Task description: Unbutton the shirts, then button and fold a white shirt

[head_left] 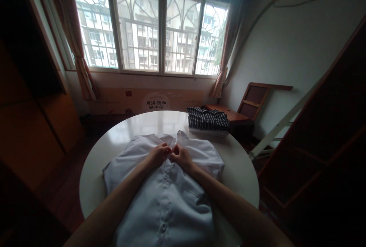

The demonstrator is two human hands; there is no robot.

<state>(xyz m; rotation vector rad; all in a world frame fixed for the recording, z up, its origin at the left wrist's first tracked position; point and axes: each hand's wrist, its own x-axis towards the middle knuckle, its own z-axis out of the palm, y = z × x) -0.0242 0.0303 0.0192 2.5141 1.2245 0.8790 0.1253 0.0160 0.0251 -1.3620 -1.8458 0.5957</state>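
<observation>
A white button-up shirt (183, 197) lies front side up, its collar towards the window and its lower part running down to the bottom of the view. My left hand (158, 153) and my right hand (182, 156) meet at the top of its button placket, just below the collar. Both hands have their fingers closed in a pinch on the shirt's front edges. Any button between the fingertips is hidden. Further down, the placket shows several fastened buttons. Wrinkles cross the shirt's lower right side.
The shirt rests on a round white table (94, 170). Folded clothes, with a black-and-white striped garment (207, 119) on top, sit at the table's back right edge. Beyond are a wooden chair (251, 102), a printed cardboard panel (114, 100) and a barred window (140, 29).
</observation>
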